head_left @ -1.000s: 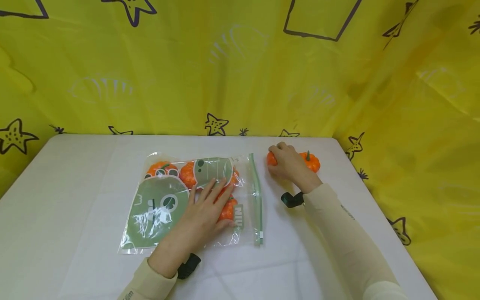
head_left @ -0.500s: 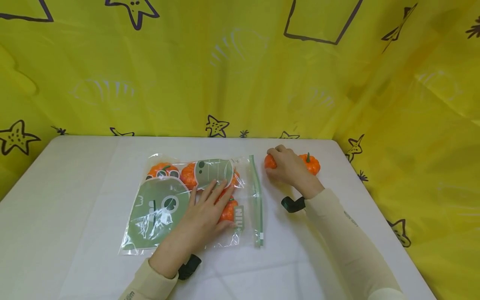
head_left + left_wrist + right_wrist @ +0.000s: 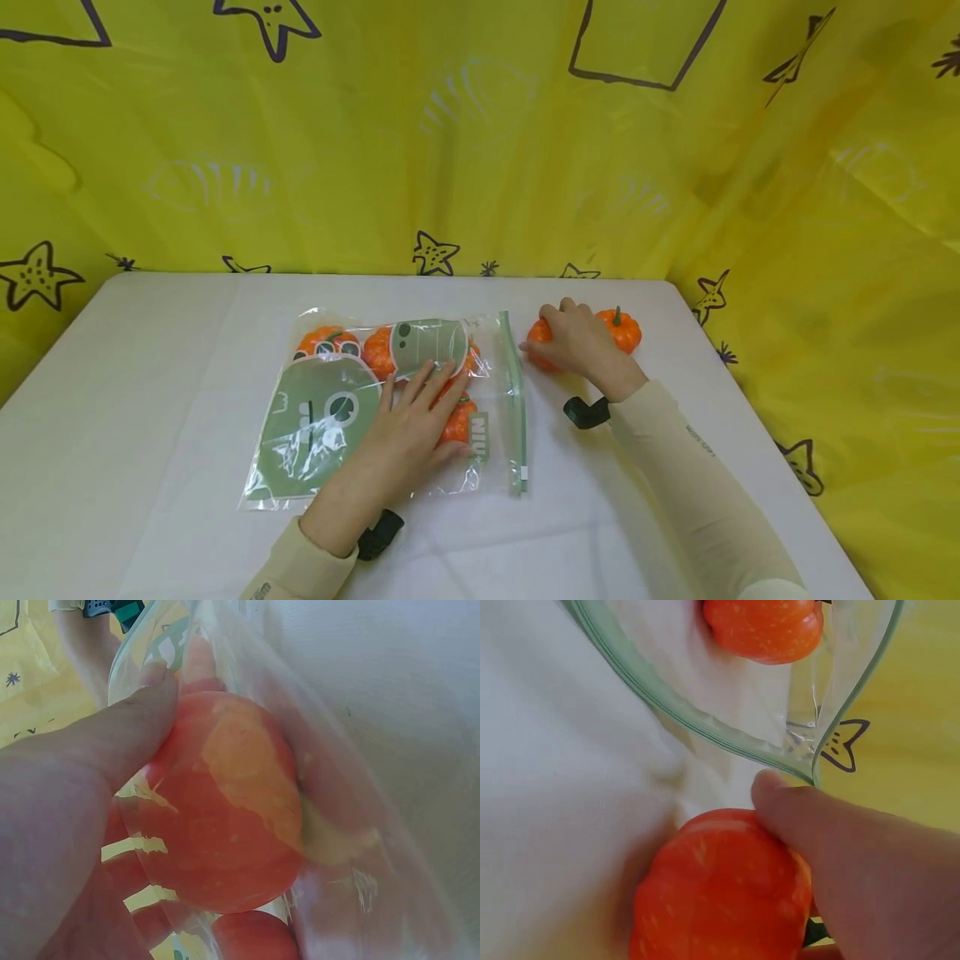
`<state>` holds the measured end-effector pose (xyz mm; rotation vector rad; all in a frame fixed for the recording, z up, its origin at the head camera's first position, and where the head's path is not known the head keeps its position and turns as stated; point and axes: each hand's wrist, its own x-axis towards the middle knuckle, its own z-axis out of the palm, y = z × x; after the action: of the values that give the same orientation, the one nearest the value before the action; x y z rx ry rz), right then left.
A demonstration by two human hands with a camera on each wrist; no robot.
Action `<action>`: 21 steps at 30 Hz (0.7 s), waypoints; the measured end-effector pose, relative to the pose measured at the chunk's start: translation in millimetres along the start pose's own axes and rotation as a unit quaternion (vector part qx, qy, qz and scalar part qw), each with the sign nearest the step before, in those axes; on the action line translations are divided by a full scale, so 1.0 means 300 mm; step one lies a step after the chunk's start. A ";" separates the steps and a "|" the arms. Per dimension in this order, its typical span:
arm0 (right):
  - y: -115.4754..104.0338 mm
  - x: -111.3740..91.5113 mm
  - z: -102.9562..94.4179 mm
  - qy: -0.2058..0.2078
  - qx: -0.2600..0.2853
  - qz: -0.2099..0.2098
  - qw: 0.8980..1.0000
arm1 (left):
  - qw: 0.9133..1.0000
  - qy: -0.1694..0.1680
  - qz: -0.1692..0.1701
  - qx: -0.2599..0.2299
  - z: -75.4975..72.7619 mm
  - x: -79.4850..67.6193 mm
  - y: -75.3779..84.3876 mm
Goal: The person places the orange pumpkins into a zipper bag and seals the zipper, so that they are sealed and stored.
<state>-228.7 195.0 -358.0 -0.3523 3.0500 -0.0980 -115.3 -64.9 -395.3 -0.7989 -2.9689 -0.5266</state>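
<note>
A clear zip bag (image 3: 292,450) with green cartoon prints lies flat on the table, its green-edged mouth facing right. Inside show several small orange pumpkins, one (image 3: 458,422) beside my left thumb. My left hand (image 3: 401,437) rests on the bag with fingers spread; the left wrist view has a pumpkin (image 3: 225,810) under the film between thumb and fingers. Just right of the bag's mouth, my right hand (image 3: 581,342) grips another small pumpkin (image 3: 720,892), its fingers partly hidden. The right wrist view shows the mouth (image 3: 682,712) parted, with a pumpkin (image 3: 769,626) within.
One more orange pumpkin (image 3: 621,329) with a green stem sits behind my right hand, near the table's far right. White cloth covers the table (image 3: 150,392). A yellow curtain (image 3: 480,167) with sea-creature drawings hangs behind and at the sides.
My right hand has shifted slightly left and nearer to me with its pumpkin, and more of that pumpkin now shows. My left hand and the bag stay put.
</note>
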 end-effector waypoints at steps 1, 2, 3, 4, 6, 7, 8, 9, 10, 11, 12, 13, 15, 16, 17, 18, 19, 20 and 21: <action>0.001 -0.001 -0.002 -0.003 0.001 0.001 1.000 | 1.000 -0.001 0.000 -0.001 -0.001 0.000 0.000; 0.002 -0.003 -0.004 -0.007 0.004 0.000 1.000 | 1.000 0.000 0.000 -0.002 0.000 0.000 -0.001; 0.003 -0.005 -0.008 -0.012 0.008 -0.003 1.000 | 1.000 -0.002 0.000 -0.002 -0.001 -0.001 -0.001; 0.005 -0.007 -0.012 -0.017 0.015 -0.008 1.000 | 1.000 -0.001 0.000 -0.003 -0.001 -0.001 -0.002; 0.011 -0.009 -0.018 -0.033 0.039 -0.020 0.998 | 1.000 0.000 0.001 -0.002 -0.001 -0.002 -0.002; 0.014 -0.010 -0.021 -0.041 0.052 -0.028 0.997 | 1.000 -0.001 0.001 -0.002 -0.001 -0.002 -0.002; 0.018 -0.011 -0.022 -0.049 0.065 -0.035 0.996 | 1.000 -0.002 0.001 -0.002 -0.001 -0.003 -0.002; 0.022 -0.012 -0.022 -0.054 0.076 -0.043 0.995 | 1.000 -0.003 0.000 -0.002 -0.002 -0.003 -0.002; 0.026 -0.013 -0.021 -0.058 0.086 -0.049 0.993 | 1.000 -0.003 0.000 -0.002 -0.003 -0.002 -0.001; 0.028 -0.014 -0.021 -0.060 0.095 -0.051 0.992 | 1.000 -0.005 0.000 -0.002 -0.003 -0.002 -0.001; 0.030 -0.016 -0.022 -0.058 0.102 -0.055 0.992 | 1.000 -0.005 -0.001 -0.002 -0.003 -0.002 -0.001; 0.032 -0.018 -0.021 -0.056 0.107 -0.056 0.991 | 1.000 -0.004 0.000 -0.002 -0.002 -0.001 -0.001; 0.034 -0.024 -0.021 -0.050 0.116 -0.056 0.990 | 1.000 0.000 0.002 -0.001 -0.001 0.000 -0.001; 0.035 -0.027 -0.022 -0.047 0.120 -0.055 0.990 | 1.000 0.000 0.003 0.000 -0.001 0.001 -0.001; 0.034 -0.031 -0.023 -0.044 0.124 -0.054 0.990 | 1.000 0.001 0.003 0.000 0.000 0.001 -0.001; 0.035 -0.034 -0.022 -0.042 0.125 -0.054 0.990 | 1.000 0.002 0.003 0.000 0.000 0.001 -0.001; 0.036 -0.038 -0.021 -0.041 0.127 -0.055 0.990 | 1.000 0.002 0.003 0.001 -0.001 0.001 -0.001; 0.036 -0.041 -0.020 -0.039 0.127 -0.056 0.990 | 1.000 0.001 0.002 0.000 -0.001 0.001 -0.001; 0.036 -0.045 -0.019 -0.036 0.128 -0.058 0.989 | 1.000 -0.001 0.001 0.001 -0.001 0.001 -0.001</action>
<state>-218.5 208.8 -352.1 -0.4994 2.8956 -0.4659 -115.7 -65.1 -395.0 -0.8015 -2.9691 -0.5243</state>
